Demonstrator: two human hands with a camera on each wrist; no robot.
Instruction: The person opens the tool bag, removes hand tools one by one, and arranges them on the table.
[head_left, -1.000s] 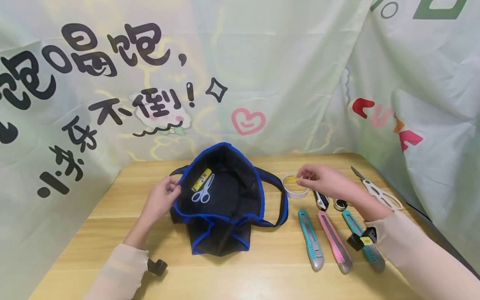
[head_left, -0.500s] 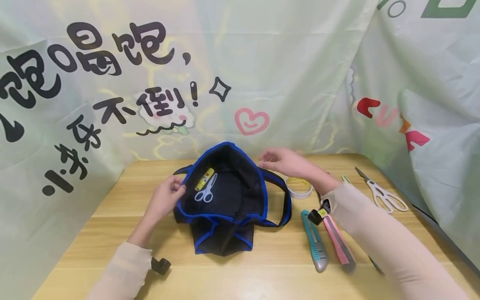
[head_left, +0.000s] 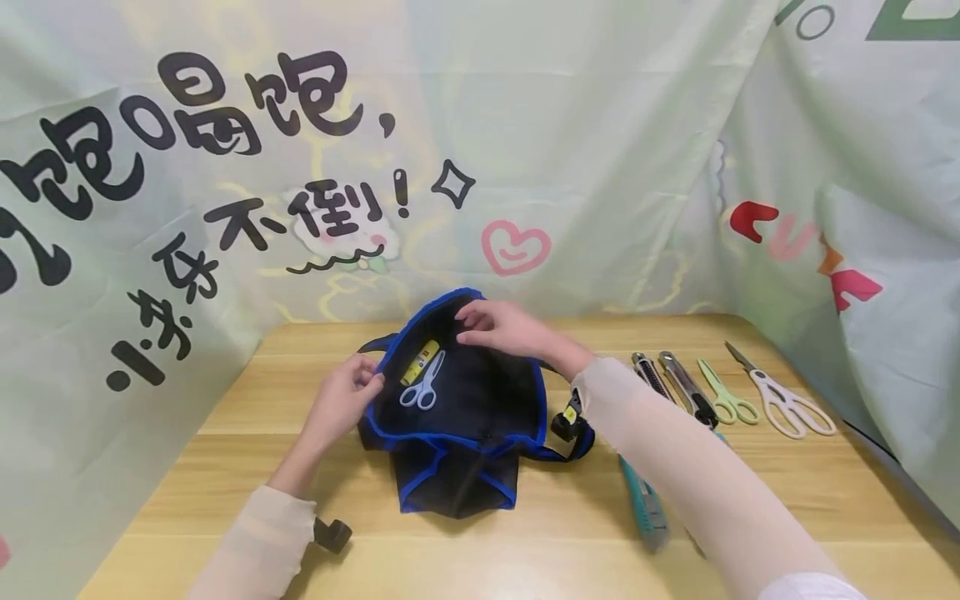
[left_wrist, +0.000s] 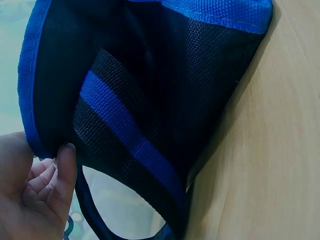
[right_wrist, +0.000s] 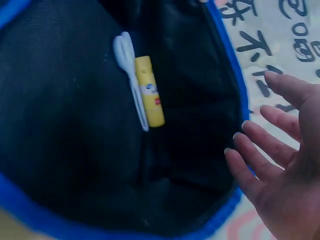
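A black tote bag (head_left: 468,400) with blue trim lies on the table, its mouth facing the head camera. At its left rim, my left hand (head_left: 341,400) pinches the blue edging between thumb and fingers; the left wrist view shows this thumb (left_wrist: 66,157) against the cloth. Inside the bag, a yellow glue stick (head_left: 421,362) rests beside small pale-blue scissors (head_left: 423,383). My right hand (head_left: 506,327) is over the far part of the mouth. Its fingers (right_wrist: 265,145) are spread and hold nothing, close to the blue rim in the right wrist view.
On the right lie two utility knives, one dark (head_left: 650,375) and one grey (head_left: 686,387), then green scissors (head_left: 726,396) and large white scissors (head_left: 787,404). A teal utility knife (head_left: 643,500) is partly covered by the right sleeve (head_left: 675,458). A printed cloth (head_left: 600,167) hangs behind the table.
My right hand has moved left from beside the tape roll to over the bag's mouth. Its sleeve now hides the tape and the pink utility knife. My left hand stays at the rim.
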